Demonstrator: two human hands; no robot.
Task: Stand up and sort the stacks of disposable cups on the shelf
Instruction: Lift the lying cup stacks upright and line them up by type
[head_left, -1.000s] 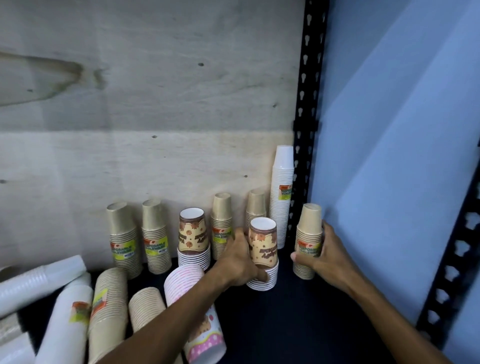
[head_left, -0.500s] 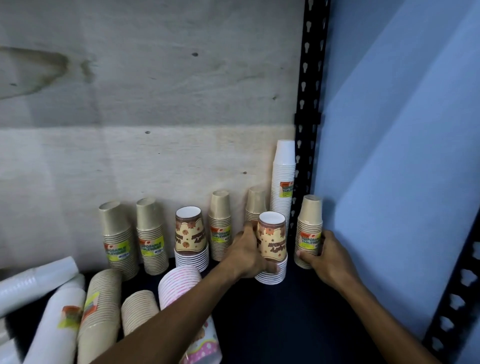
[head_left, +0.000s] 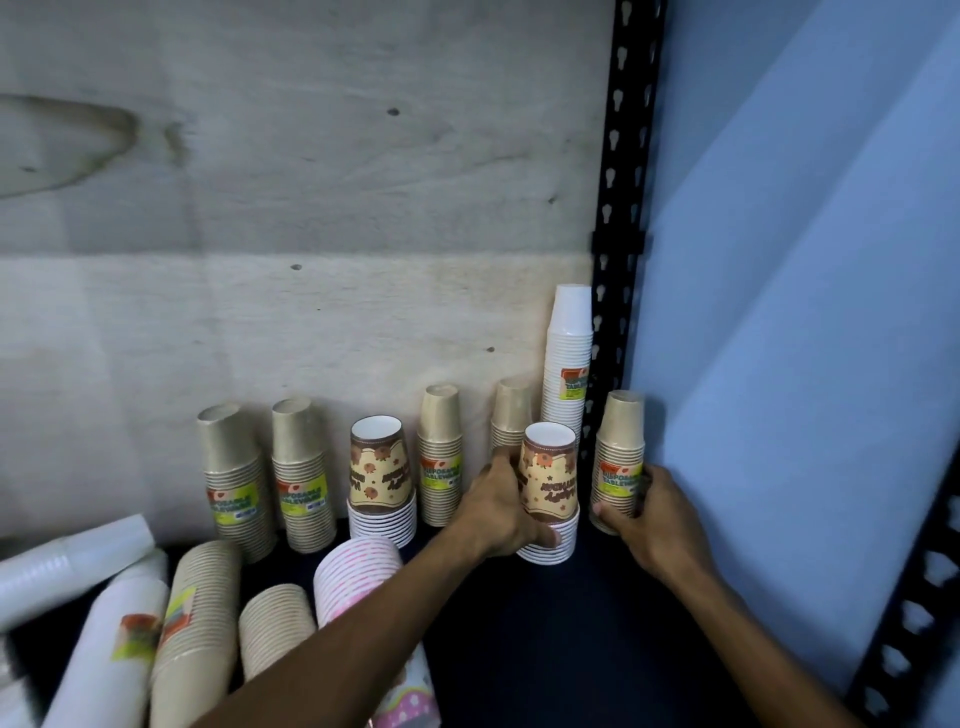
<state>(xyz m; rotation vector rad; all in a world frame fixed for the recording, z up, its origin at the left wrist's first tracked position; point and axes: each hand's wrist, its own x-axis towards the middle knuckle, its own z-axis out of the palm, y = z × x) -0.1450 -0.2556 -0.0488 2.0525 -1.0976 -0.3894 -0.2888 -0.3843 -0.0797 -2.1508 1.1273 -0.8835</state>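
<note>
My left hand (head_left: 498, 512) grips a stack of brown-patterned paper cups (head_left: 549, 486) standing upside down on the dark shelf (head_left: 571, 623). Around a kraft-brown cup stack (head_left: 620, 457) at the shelf's right end, beside the blue wall, my right hand (head_left: 654, 525) curls its fingers. Behind them stand a tall white cup stack (head_left: 569, 358) and two more kraft stacks (head_left: 440, 452) (head_left: 510, 415). A second patterned stack (head_left: 381, 480) and two kraft stacks (head_left: 234, 478) (head_left: 302, 473) stand further left along the wooden back panel.
Several stacks lie on their sides at the front left: white ones (head_left: 67, 566), kraft ones (head_left: 200, 613), and a pink-striped one (head_left: 358, 577) under my left forearm. A black perforated upright (head_left: 621, 208) rises at the back right, another (head_left: 914, 623) at the front right.
Both hands pushed their stacks further back toward the wooden panel and closer together. The patterned stack now stands right in front of the tall white stack.
</note>
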